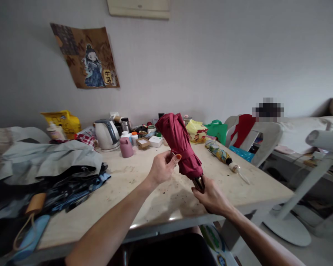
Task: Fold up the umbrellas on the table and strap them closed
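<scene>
A folded dark red umbrella (180, 144) is held up at a slant over the table, its top leaning to the left and away from me. My right hand (209, 195) wraps around its shiny dark handle (199, 183) at the lower end. On the left side of the canopy, my left hand (165, 166) pinches the thin closing strap (175, 152) between thumb and fingers. That strap runs across the gathered cloth. Behind my right hand, a second folded umbrella (220, 153) with a colourful pattern lies on the table.
The pale table (122, 184) has scattered dark crumbs. Along the back stand a white kettle (106, 135), a pink cup (125, 147), small boxes (155, 141) and a yellow snack bag (196, 132). Clothes and other umbrellas lie heaped left, including one wooden handle (35, 203). A chair (269, 136) stands right.
</scene>
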`<state>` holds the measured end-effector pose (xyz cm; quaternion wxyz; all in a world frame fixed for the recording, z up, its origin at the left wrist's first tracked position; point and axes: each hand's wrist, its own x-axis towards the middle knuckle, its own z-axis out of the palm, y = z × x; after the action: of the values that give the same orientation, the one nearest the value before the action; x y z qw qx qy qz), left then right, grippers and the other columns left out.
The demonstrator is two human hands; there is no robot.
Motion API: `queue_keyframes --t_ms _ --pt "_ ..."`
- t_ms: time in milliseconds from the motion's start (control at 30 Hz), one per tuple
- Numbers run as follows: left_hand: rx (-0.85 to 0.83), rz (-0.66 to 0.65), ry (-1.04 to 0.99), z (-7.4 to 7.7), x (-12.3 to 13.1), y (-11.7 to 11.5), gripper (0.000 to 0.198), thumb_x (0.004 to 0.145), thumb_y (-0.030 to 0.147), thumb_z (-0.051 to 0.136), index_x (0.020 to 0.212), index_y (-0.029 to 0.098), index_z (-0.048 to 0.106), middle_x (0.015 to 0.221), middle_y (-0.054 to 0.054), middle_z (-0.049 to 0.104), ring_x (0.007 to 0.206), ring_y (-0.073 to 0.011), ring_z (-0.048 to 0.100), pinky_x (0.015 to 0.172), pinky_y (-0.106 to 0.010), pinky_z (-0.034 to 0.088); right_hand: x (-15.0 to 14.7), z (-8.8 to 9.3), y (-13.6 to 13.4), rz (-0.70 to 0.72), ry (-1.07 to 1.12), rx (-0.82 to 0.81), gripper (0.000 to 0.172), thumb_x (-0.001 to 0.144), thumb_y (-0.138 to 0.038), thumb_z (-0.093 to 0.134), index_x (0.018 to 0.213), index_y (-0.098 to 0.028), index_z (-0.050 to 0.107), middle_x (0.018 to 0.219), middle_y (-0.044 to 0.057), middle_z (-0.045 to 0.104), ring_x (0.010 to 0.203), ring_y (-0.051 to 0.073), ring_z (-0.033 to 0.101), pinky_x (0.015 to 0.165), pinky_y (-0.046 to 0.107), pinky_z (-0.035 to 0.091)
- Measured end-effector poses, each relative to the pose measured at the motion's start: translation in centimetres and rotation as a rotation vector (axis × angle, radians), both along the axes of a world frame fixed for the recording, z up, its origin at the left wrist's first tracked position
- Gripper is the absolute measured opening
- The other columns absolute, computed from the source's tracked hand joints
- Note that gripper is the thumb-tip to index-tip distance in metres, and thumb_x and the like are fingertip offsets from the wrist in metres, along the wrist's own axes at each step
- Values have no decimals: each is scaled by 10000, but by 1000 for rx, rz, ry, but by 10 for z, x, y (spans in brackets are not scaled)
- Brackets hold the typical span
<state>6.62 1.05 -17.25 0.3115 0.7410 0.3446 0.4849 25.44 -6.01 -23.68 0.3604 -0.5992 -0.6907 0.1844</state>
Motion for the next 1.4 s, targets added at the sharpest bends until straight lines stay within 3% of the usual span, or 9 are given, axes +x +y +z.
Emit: queue_keyframes --t_ms 233,400,567,700,833,933,1133,1267,1400 --pt "-55 -71 17 14 6 -24 568 843 634 518 519 170 470 451 22 436 426 -71 336 432 -228 248 1 -8 3 -42 -230 -47 128 806 -215 510 916 -176 458 704 38 604 625 178 568 576 262 319" --pt "-44 -468 -264 57 14 -67 443 879 523 585 667 134 583 600 -11 566 487 -69 448 453 -200 371 23 -7 23 -225 -657 -9 180 838 -120 468 1010 -144 513 843 133 680 735 263 655 595 292 300" --pt "142 -652 -327 90 -7 -81 321 852 407 684 1076 180 648 864 -48 693 599 -90 563 526 -208 462 33 29 51 -213 37 -132 125 753 -214 594 713 -178 481 590 26 568 522 172 577 520 263 369" --pt "23 -396 -232 60 -42 -59 252 877 375 654 813 132 678 660 -26 654 515 -67 504 483 -187 411 37 51 37 -100 666 -145 205 713 -261 619 592 -166 484 529 19 527 450 124 521 445 242 378" --pt "-224 -246 -77 13 -66 -39 351 833 452 674 759 109 674 628 -33 641 502 -65 481 476 -192 377 51 53 4 136 863 -177 321 638 -343 777 678 -172 508 483 -22 506 385 98 466 387 217 340" --pt "-385 -225 30 -8 -64 -39 387 773 483 714 747 100 666 636 -39 641 498 -64 462 473 -199 352 45 64 0 98 1088 -174 301 644 -272 771 676 -176 488 498 -33 496 399 81 463 369 186 344" --pt "-551 -363 -146 -13 -26 -52 675 640 610 784 1071 106 659 848 -82 688 678 -129 593 617 -262 474 -15 72 5 538 1520 -494 251 741 -184 641 635 -174 415 521 -82 370 412 26 348 435 140 443" --pt "-576 -352 -373 -6 -4 -61 657 618 641 785 999 117 674 939 -109 695 867 -206 658 785 -323 516 -63 41 -10 831 1426 -616 347 765 -345 641 574 -171 410 473 -68 362 393 30 348 409 139 404" --pt "-612 -123 -462 -5 -13 -68 451 682 533 762 877 137 666 839 -95 712 785 -210 672 715 -313 519 -83 24 -27 870 1139 -553 393 728 -517 681 728 -157 523 553 -23 528 450 98 513 445 209 429"
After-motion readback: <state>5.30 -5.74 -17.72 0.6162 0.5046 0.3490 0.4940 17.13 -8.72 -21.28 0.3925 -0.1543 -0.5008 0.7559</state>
